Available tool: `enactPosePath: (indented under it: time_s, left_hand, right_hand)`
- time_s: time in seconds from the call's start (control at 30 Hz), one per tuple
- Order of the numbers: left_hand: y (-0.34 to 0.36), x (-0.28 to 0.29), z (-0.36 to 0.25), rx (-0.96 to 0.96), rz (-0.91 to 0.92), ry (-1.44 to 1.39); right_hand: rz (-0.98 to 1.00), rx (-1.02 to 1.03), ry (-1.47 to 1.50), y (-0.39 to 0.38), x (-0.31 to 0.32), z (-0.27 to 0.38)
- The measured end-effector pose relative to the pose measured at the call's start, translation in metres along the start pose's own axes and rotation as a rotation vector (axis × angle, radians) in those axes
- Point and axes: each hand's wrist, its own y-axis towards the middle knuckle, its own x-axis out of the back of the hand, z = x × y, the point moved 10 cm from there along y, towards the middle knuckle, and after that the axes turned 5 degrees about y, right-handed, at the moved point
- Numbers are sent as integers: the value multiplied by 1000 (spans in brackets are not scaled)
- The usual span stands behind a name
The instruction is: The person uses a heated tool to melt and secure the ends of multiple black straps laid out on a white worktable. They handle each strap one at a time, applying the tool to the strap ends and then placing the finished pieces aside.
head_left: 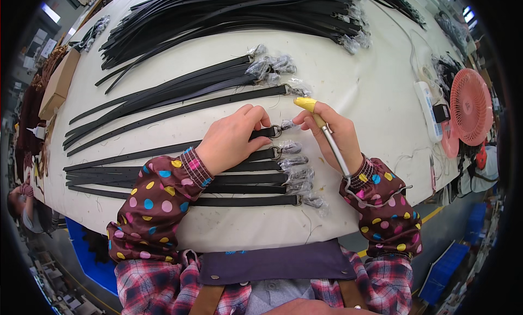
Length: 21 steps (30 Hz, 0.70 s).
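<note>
My left hand [231, 140] pinches a black strap [263, 133] close to its metal ring, and its fingers are closed. Beyond the ring, a plastic-wrapped fitting [290, 124] reaches toward my right hand [339, 134]. That hand is closed around a slim metal pen-shaped tool [336, 150] with a grey cord at its back end. A yellow cover [305, 103] sits on one fingertip; my fingers hide the tool's front end. Several more black straps [239, 200] lie nearer to me, their wrapped ends [299, 176] pointing right. Another single strap [218, 101] lies just beyond my left hand.
A big pile of black straps [229, 20] covers the far side of the white table [370, 86]. To the right are a pink fan [471, 107] and a white power strip [429, 111]. A cardboard box [59, 83] stands at the left edge.
</note>
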Motion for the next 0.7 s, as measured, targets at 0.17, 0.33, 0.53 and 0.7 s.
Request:
enactPosePath:
  time_s: [0.17,0.33,0.53,0.7]
  left_hand:
    - [3,-2,-1,8,-2,-14]
    - [5,-4,16,157,66,-254]
    - [1,-10,34,296,108,-511]
    - [0,-15,39,321,131,-562]
  right_hand:
    - [-21,49,179,3,-8,-3]
    - [22,-22,204,9,-17,-10]
    - [-14,-22,92,11,-26,-10]
    - [-9,16,52,9,-31,-11]
